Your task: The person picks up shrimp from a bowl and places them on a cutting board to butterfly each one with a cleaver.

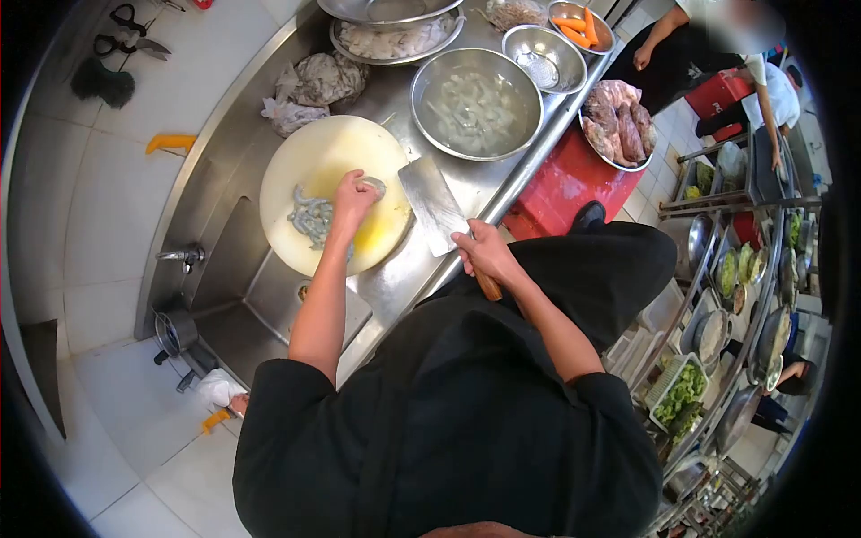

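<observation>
My left hand (pixel 355 199) is closed on a small grey shrimp (pixel 375 186) above the round white cutting board (pixel 291 161). Beside it on the board lies a pile of grey shrimp (pixel 310 215). My right hand (pixel 484 249) is wrapped round the wooden handle of a cleaver (pixel 434 202), whose broad blade lies flat near the board's right edge. A large steel bowl (pixel 420 125) behind the blade holds shrimp in liquid.
Bagged food (pixel 327 81) sits behind the board, and a sink (pixel 269 300) is at its lower left. Farther back are an empty steel bowl (pixel 543 59), carrots (pixel 578 29) and a bowl of meat (pixel 619 125). People (pixel 664 45) stand at the upper right near shelves (pixel 708 296).
</observation>
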Tool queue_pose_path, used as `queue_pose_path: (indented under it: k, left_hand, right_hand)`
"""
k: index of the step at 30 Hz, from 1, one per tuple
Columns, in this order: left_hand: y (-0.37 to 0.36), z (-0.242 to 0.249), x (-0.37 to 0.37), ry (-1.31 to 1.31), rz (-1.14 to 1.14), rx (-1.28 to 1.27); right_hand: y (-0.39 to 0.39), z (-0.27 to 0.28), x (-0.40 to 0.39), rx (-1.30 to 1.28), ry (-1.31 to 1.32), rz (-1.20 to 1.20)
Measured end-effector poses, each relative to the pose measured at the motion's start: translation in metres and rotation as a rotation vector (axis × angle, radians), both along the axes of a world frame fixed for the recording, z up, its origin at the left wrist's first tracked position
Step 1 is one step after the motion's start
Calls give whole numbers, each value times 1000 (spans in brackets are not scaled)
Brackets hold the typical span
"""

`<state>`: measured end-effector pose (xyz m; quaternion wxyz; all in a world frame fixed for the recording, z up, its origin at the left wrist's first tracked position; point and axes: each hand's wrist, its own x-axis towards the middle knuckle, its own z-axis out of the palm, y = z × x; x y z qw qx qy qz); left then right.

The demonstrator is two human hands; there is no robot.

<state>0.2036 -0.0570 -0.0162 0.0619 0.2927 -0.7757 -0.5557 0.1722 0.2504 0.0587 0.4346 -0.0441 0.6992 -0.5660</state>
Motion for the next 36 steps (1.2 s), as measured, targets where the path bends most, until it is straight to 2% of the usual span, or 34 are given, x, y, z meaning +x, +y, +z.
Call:
queue_pose_path:
  k: [2,8,14,26,36]
  left_hand:
    - [12,20,10,3,78,-97]
    - [18,24,13,-94,-59,-340]
    - [15,8,10,-53,-40,-375]
    - [22,20,10,-114,-37,-392]
    - [26,28,9,-186,17,-301]
  right_hand:
    - [-4,-4,-3,0,5,33]
    - [-27,-14,-15,45,73,56]
    - [-39,-11,-25,52,68,66]
    - [-45,-5,-32,59,28,104]
    - [-28,10,-17,62,17,146]
